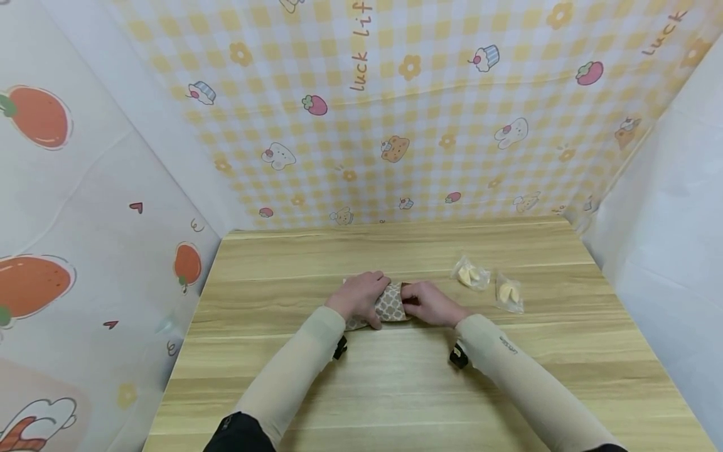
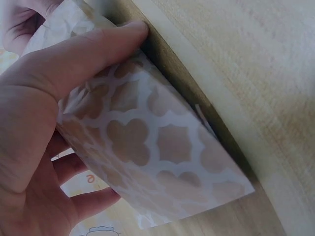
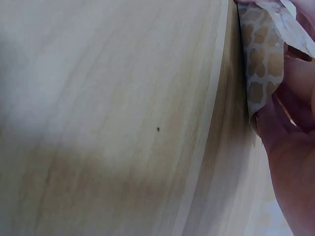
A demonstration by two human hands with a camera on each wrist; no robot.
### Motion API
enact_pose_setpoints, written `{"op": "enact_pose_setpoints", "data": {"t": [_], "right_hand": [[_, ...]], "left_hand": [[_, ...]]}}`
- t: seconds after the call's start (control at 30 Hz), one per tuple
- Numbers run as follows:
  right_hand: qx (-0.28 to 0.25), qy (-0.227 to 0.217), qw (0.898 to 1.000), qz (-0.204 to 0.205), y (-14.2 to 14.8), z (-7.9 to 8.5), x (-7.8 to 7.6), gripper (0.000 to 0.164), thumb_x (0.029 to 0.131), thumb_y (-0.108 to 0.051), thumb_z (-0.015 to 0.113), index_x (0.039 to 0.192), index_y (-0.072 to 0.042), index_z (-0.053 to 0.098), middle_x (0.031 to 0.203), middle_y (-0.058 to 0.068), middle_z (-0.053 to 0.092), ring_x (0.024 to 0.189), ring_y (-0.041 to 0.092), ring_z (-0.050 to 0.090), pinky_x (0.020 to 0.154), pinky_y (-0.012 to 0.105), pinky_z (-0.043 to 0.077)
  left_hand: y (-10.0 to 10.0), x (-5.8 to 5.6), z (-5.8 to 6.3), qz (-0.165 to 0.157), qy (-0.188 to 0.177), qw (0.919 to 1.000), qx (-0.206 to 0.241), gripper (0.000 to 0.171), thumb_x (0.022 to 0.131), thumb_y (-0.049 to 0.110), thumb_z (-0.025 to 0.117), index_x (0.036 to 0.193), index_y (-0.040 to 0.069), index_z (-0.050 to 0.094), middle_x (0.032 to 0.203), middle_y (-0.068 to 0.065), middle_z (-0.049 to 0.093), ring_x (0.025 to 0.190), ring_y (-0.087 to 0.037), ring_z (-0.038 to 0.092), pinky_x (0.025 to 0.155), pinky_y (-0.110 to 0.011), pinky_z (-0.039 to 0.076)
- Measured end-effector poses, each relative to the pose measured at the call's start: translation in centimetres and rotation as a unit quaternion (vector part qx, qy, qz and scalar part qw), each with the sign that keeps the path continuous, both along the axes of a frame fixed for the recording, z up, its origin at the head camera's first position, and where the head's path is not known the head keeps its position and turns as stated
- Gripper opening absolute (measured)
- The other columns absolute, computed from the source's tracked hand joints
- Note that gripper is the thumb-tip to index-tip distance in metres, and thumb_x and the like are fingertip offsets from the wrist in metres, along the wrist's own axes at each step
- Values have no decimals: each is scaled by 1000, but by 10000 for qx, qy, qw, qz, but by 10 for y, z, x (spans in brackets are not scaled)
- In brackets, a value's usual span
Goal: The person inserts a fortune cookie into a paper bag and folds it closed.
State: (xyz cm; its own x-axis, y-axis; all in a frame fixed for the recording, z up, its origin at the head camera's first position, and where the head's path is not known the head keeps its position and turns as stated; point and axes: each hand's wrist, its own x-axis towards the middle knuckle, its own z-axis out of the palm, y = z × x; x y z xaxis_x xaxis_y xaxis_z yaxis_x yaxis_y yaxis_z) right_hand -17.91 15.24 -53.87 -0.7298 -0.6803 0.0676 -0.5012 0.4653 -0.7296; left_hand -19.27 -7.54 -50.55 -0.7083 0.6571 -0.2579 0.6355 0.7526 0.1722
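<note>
From my station I'm seeing the paper bag [image 1: 391, 306] lying sideways at the middle of the table [image 1: 395, 402], its mouth facing the person's right. My left hand [image 1: 361, 295] is gripping it firmly: the thumb is crossing the near face while the other fingers are curling behind, and the left wrist view is showing the brown-and-white lattice pattern below that thumb. My right hand [image 1: 432, 304] is working at the mouth with bent fingers, their tips partly hidden by the paper; I can't tell whether they're pinching the rim or anything inside. In the right wrist view the thumb is touching the bag's edge. Beyond the right hand and to its right, two clear packets, one [image 1: 471, 275] nearer the bag and the other [image 1: 509, 293] just beside it, are holding pale yellow pieces. Behind the table a yellow checked cloth [image 1: 429, 81] is hanging.
</note>
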Motion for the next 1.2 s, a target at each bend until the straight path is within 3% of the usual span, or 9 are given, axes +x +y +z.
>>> {"op": "enact_pose_setpoints", "data": {"t": [0.3,0.63,0.9,1.2], "right_hand": [[-95,-425,9988,230,-4,-7,-4,18,98,2,67,101,-11,78,101,-3,77,93,8,68,85,28,58],[-125,-244,9979,583,-7,-11,-6,26,98,7,57,107,-8,76,105,1,76,97,11,68,88,32,59],[-72,-361,9974,619,-10,-11,-5,35,99,8,51,124,-5,72,123,6,73,114,19,67,102,39,55],[155,-639,9949,764,-12,-10,-6,43,90,12,50,127,-3,69,129,8,70,120,20,63,107,39,52]], "left_hand": [[1,0,-3,-120,69,9998,-105,97,69,52,96,146,11,54,128,-3,60,116,-21,61,103,-36,54],[2,0,-2,-129,136,9997,-162,93,70,52,96,143,12,56,129,-2,62,117,-21,62,102,-36,55],[1,0,-2,-142,178,9997,-101,90,70,51,95,141,13,57,126,-2,62,115,-21,63,101,-36,55],[1,-1,-2,-139,153,9998,53,88,68,47,97,138,12,58,125,-1,63,114,-20,63,101,-35,55]]}}
